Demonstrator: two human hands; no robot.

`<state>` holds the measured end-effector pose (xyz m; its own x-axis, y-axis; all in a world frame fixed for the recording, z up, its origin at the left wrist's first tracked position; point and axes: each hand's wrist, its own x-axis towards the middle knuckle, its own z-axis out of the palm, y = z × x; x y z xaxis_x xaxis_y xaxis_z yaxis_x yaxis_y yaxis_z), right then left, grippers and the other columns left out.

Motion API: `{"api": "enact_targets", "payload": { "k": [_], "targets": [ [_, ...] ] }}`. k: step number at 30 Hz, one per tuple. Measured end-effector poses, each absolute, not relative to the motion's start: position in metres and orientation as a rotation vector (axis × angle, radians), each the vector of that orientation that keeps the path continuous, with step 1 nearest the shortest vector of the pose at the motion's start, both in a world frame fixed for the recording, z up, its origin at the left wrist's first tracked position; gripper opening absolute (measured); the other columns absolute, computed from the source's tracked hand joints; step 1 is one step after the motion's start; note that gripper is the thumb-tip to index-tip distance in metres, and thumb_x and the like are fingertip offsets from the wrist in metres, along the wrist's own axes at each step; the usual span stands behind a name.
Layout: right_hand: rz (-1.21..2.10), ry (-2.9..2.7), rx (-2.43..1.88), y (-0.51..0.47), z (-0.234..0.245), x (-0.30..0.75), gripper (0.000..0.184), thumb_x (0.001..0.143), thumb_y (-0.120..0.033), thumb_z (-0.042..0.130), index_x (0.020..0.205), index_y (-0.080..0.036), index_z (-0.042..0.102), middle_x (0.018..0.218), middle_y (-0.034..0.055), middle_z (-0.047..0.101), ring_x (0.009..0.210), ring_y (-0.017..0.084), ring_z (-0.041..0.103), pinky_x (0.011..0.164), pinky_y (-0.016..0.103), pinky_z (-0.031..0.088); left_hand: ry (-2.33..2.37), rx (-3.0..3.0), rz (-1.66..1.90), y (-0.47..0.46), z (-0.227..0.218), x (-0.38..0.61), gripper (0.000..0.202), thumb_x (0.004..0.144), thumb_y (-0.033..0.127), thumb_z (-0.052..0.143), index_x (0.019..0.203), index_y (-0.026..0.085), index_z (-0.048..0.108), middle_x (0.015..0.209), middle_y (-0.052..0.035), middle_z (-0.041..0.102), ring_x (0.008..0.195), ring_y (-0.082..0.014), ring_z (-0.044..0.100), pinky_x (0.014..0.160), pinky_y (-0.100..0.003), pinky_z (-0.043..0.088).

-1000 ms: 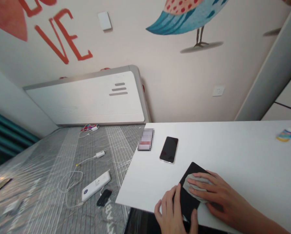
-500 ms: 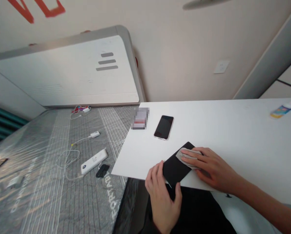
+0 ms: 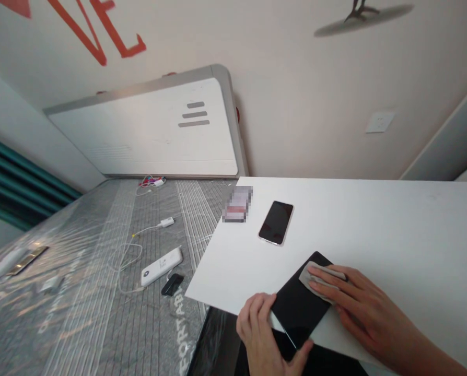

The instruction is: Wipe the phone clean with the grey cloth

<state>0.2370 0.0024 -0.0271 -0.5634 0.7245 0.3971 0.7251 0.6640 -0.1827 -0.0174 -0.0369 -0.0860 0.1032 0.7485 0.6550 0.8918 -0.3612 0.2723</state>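
left hand [image 3: 263,334]: black rectangular panel [image 3: 298,308] held at its near end between fingertips and thumb | right hand [image 3: 362,303]: grey cloth [image 3: 305,277] held under fingers, pressed onto panel's far part | panel laid on white table [image 3: 398,235], near corner at table's edge | smartphone [image 3: 276,223] placed beyond

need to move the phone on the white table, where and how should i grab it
Probably pinch the phone by its long edges near the middle, coming from above: it lies flat, screen up, on the white table, underside covered, and its width is the shorter span.
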Motion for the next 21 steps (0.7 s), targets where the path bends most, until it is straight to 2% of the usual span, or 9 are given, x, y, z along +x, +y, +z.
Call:
{"api": "enact_targets", "payload": {
  "k": [3, 7, 8, 14, 18, 21],
  "targets": [
    [0.056, -2.407, -1.139, 0.000, -0.026, 0.238, 0.054, 0.095, -0.014, 0.049, 0.146, -0.030, 0.059, 0.155, -0.0001, 0.055, 0.135, 0.024, 0.057, 0.109, 0.044, 0.053, -1.715, -2.196, -1.118, -0.039, -0.080, -0.016, 0.071, 0.094, 0.073, 0.050, 0.135, 0.015, 0.053, 0.124, -0.0143, 0.062, 0.122, -0.0312, 0.055, 0.105, -0.044, 0.038],
    [0.157, -2.356, -1.166, -0.002, -0.023, 0.239, 0.050, 0.095, -0.014, 0.050, 0.143, -0.026, 0.062, 0.154, 0.0044, 0.057, 0.135, 0.027, 0.057, 0.112, 0.050, 0.050, -1.745, -2.305, -1.198, -0.043, -0.072, -0.013, 0.087, 0.093, 0.084, 0.034, 0.142, 0.014, 0.048, 0.130, -0.0162, 0.061, 0.127, -0.0323, 0.051, 0.110, -0.047, 0.034],
    [0.175, -2.354, -1.179, -0.002, -0.023, 0.239, 0.050, 0.096, -0.014, 0.051, 0.143, -0.026, 0.062, 0.154, 0.0049, 0.056, 0.135, 0.028, 0.056, 0.113, 0.052, 0.049, -1.764, -2.322, -1.209, -0.043, -0.072, -0.013, 0.086, 0.094, 0.082, 0.034, 0.145, 0.014, 0.046, 0.132, -0.0164, 0.061, 0.129, -0.0324, 0.050, 0.111, -0.047, 0.034],
    [0.162, -2.374, -1.182, -0.002, -0.022, 0.239, 0.048, 0.097, -0.014, 0.050, 0.143, -0.024, 0.061, 0.155, 0.0043, 0.056, 0.135, 0.028, 0.056, 0.110, 0.052, 0.052, -1.833, -2.338, -1.212, -0.043, -0.073, -0.014, 0.080, 0.096, 0.073, 0.048, 0.150, 0.015, 0.043, 0.139, -0.0156, 0.059, 0.130, -0.0312, 0.049, 0.112, -0.044, 0.034],
    [0.101, -2.398, -1.157, -0.001, -0.024, 0.239, 0.049, 0.098, -0.013, 0.048, 0.144, -0.025, 0.060, 0.155, 0.0030, 0.055, 0.136, 0.027, 0.055, 0.110, 0.050, 0.053, -1.783, -2.325, -1.199, -0.043, -0.071, -0.017, 0.075, 0.096, 0.070, 0.052, 0.147, 0.016, 0.047, 0.136, -0.0140, 0.063, 0.131, -0.0305, 0.050, 0.110, -0.043, 0.037],
    [0.039, -2.418, -1.143, -0.002, -0.027, 0.239, 0.052, 0.096, -0.014, 0.050, 0.146, -0.027, 0.058, 0.156, 0.0014, 0.054, 0.137, 0.027, 0.056, 0.110, 0.047, 0.055, -1.683, -2.340, -1.114, -0.042, -0.075, -0.024, 0.070, 0.095, 0.072, 0.051, 0.142, 0.020, 0.054, 0.136, -0.0110, 0.066, 0.131, -0.0302, 0.053, 0.107, -0.043, 0.039]
  ]
}}
